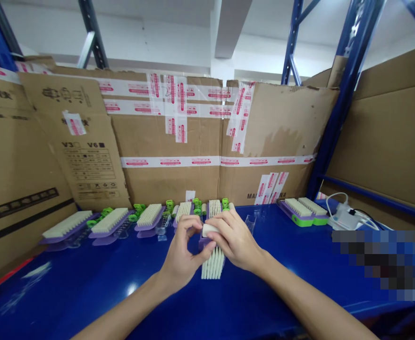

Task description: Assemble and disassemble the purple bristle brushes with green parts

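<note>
Near the middle of the blue table, my right hand (233, 238) has its thumb and fingers closed round a small whitish block (210, 230). My left hand (186, 248) curves in from the other side, its fingertips at the block and at a purple part (203, 243) just under it. A ribbed cream pad (213, 265) sticks out below both hands toward me. Directly behind my hands stands another cream ribbed pad (214, 208). How the purple part joins the pad is hidden by my fingers.
Several purple-based cream pads (110, 221) with green clips (139, 211) line the back left of the blue table (115, 288). Green-and-purple pads (302, 211) sit at the right, beside a white charger with cables (345, 216). Taped cardboard (168, 177) walls the back.
</note>
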The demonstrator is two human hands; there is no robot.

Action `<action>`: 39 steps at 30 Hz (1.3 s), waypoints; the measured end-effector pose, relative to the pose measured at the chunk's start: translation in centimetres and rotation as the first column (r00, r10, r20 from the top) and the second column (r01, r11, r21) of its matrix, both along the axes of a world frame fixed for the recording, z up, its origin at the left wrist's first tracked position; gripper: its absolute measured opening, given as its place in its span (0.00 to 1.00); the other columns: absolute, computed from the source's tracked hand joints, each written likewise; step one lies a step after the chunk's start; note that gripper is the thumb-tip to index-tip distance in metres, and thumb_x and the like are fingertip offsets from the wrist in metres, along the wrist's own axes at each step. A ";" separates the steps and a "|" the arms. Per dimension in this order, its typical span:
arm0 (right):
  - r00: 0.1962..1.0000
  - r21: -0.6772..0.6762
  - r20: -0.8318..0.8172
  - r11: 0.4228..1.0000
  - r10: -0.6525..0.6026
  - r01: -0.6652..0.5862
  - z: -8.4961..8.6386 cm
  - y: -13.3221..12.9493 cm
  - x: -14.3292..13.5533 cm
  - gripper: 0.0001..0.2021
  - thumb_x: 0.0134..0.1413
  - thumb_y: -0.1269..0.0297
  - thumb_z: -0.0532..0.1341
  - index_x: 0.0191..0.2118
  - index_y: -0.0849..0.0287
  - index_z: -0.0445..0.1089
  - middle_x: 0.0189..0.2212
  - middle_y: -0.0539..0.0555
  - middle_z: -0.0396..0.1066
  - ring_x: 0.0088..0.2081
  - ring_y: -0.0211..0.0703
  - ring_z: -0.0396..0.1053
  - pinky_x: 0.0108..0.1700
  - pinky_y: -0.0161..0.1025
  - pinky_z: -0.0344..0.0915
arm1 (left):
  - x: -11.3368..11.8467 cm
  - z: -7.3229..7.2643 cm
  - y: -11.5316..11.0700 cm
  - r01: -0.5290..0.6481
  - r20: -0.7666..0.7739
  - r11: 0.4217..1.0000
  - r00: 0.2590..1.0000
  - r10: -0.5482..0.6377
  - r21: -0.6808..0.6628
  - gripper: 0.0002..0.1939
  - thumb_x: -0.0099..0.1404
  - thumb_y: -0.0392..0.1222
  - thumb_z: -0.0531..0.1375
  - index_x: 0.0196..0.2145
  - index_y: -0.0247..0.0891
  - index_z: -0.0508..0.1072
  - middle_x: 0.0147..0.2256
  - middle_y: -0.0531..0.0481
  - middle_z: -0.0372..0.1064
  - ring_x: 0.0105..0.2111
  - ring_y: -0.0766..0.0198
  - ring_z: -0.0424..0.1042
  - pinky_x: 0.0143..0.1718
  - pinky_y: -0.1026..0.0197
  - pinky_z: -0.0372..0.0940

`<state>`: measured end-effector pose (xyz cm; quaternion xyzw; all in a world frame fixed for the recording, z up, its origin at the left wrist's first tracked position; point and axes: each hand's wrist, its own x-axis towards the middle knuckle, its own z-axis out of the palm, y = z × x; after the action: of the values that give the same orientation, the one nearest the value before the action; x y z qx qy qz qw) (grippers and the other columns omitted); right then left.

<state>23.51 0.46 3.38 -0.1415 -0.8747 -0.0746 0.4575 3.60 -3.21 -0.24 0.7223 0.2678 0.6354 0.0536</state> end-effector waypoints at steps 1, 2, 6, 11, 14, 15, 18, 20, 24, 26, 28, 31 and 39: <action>1.000 -0.002 0.000 1.000 0.004 -0.004 0.0 0.0 0.0 0.14 0.86 0.57 0.52 0.58 0.56 0.73 0.48 0.60 0.79 0.49 0.52 0.75 0.54 0.53 0.72 | 0.0 0.0 0.0 0.001 -0.002 1.000 1.000 -0.001 -0.003 0.18 0.74 0.40 0.69 0.54 0.48 0.65 0.51 0.48 0.64 0.50 0.60 0.74 0.50 0.57 0.79; 1.000 -0.002 -0.001 1.000 0.010 -0.010 0.1 0.0 0.0 0.14 0.87 0.57 0.52 0.58 0.56 0.73 0.49 0.60 0.80 0.49 0.52 0.75 0.55 0.53 0.72 | -0.1 0.1 -0.1 0.001 -0.006 1.000 1.000 -0.001 -0.008 0.18 0.74 0.40 0.69 0.54 0.48 0.65 0.51 0.48 0.64 0.51 0.60 0.74 0.51 0.58 0.79; 1.000 -0.008 -0.001 1.000 0.027 -0.027 0.3 0.0 0.1 0.15 0.87 0.57 0.52 0.57 0.58 0.73 0.49 0.60 0.80 0.48 0.51 0.74 0.55 0.51 0.71 | -0.3 0.3 -0.3 -0.004 -0.042 0.999 0.999 0.002 -0.034 0.17 0.76 0.40 0.68 0.55 0.48 0.66 0.50 0.48 0.64 0.51 0.60 0.73 0.51 0.59 0.78; 1.000 -0.034 0.014 0.999 0.021 -0.020 0.2 0.0 0.1 0.16 0.87 0.55 0.52 0.57 0.57 0.73 0.50 0.60 0.80 0.49 0.52 0.73 0.54 0.51 0.70 | -0.7 0.5 -0.2 -0.001 -0.067 0.998 0.998 -0.003 -0.064 0.16 0.76 0.41 0.68 0.54 0.48 0.67 0.51 0.48 0.64 0.52 0.59 0.72 0.52 0.58 0.78; 1.000 -0.050 0.018 0.999 0.019 -0.018 0.1 0.1 0.1 0.16 0.87 0.55 0.53 0.57 0.58 0.73 0.50 0.61 0.80 0.49 0.52 0.73 0.53 0.50 0.70 | -1.0 0.6 -0.1 0.001 -0.075 0.997 0.997 -0.008 -0.082 0.15 0.76 0.41 0.69 0.54 0.48 0.68 0.51 0.48 0.65 0.51 0.59 0.72 0.51 0.58 0.78; 1.000 -0.052 0.020 0.998 0.021 -0.019 0.1 0.1 0.0 0.16 0.86 0.55 0.53 0.57 0.58 0.73 0.50 0.61 0.79 0.49 0.52 0.72 0.53 0.50 0.70 | -1.0 0.5 -0.1 0.003 -0.075 0.996 0.997 -0.009 -0.087 0.15 0.76 0.41 0.69 0.53 0.48 0.68 0.50 0.49 0.64 0.51 0.60 0.72 0.50 0.58 0.78; 0.999 -0.066 0.022 0.997 0.027 -0.025 0.1 0.1 0.0 0.16 0.87 0.55 0.52 0.58 0.58 0.73 0.50 0.61 0.79 0.49 0.52 0.72 0.53 0.49 0.70 | -1.2 0.6 -0.2 0.002 -0.081 0.995 0.997 -0.010 -0.101 0.15 0.76 0.42 0.69 0.53 0.48 0.68 0.50 0.49 0.64 0.51 0.60 0.72 0.51 0.58 0.77; 0.999 -0.083 0.024 0.996 0.026 -0.024 0.1 0.0 -0.1 0.16 0.87 0.54 0.52 0.58 0.58 0.73 0.50 0.61 0.79 0.50 0.52 0.72 0.53 0.49 0.70 | -1.2 0.6 -0.2 -0.002 -0.088 0.994 0.996 -0.008 -0.106 0.14 0.76 0.42 0.68 0.53 0.48 0.68 0.50 0.49 0.65 0.51 0.60 0.71 0.51 0.58 0.77; 0.999 -0.107 0.029 0.994 0.027 -0.024 0.2 -0.1 -0.1 0.16 0.87 0.54 0.52 0.58 0.57 0.73 0.50 0.61 0.79 0.50 0.52 0.72 0.53 0.50 0.70 | -1.2 0.8 -0.2 -0.011 -0.094 0.993 0.996 0.000 -0.114 0.13 0.77 0.42 0.68 0.52 0.48 0.68 0.50 0.48 0.65 0.50 0.59 0.72 0.50 0.58 0.76; 0.999 -0.114 0.027 0.993 0.028 -0.025 0.3 -0.2 -0.1 0.15 0.87 0.55 0.52 0.58 0.56 0.73 0.50 0.60 0.79 0.50 0.52 0.72 0.54 0.50 0.70 | -1.3 0.8 -0.2 -0.010 -0.105 0.993 0.994 -0.003 -0.117 0.13 0.77 0.42 0.67 0.53 0.48 0.68 0.50 0.48 0.65 0.50 0.59 0.72 0.50 0.58 0.77; 0.999 -0.111 0.035 0.994 0.027 -0.023 0.3 -0.3 0.0 0.16 0.87 0.54 0.52 0.57 0.57 0.73 0.50 0.60 0.79 0.50 0.52 0.72 0.54 0.50 0.70 | -1.4 0.9 -0.3 -0.004 -0.113 0.994 0.994 -0.009 -0.112 0.13 0.77 0.42 0.68 0.53 0.48 0.69 0.50 0.48 0.65 0.51 0.59 0.72 0.51 0.57 0.77; 0.999 -0.098 0.041 0.995 0.022 -0.018 0.3 -0.3 0.0 0.17 0.87 0.54 0.50 0.57 0.57 0.73 0.50 0.61 0.79 0.49 0.52 0.72 0.54 0.50 0.70 | -1.6 0.9 -0.4 0.010 -0.111 0.993 0.994 -0.023 -0.118 0.12 0.78 0.42 0.66 0.55 0.49 0.69 0.51 0.47 0.67 0.52 0.57 0.73 0.55 0.54 0.77; 0.999 -0.123 0.046 0.992 0.018 -0.012 0.1 0.1 0.2 0.17 0.87 0.53 0.50 0.58 0.56 0.72 0.51 0.61 0.79 0.50 0.53 0.71 0.55 0.51 0.70 | -1.6 1.1 -0.3 0.031 -0.109 0.991 0.993 -0.046 -0.132 0.09 0.81 0.41 0.63 0.55 0.49 0.70 0.51 0.47 0.67 0.51 0.58 0.74 0.54 0.55 0.77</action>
<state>23.71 0.60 3.46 -0.1610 -0.8892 -0.0204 0.4277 1.98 -3.48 0.90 0.7566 0.2974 0.5741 0.0978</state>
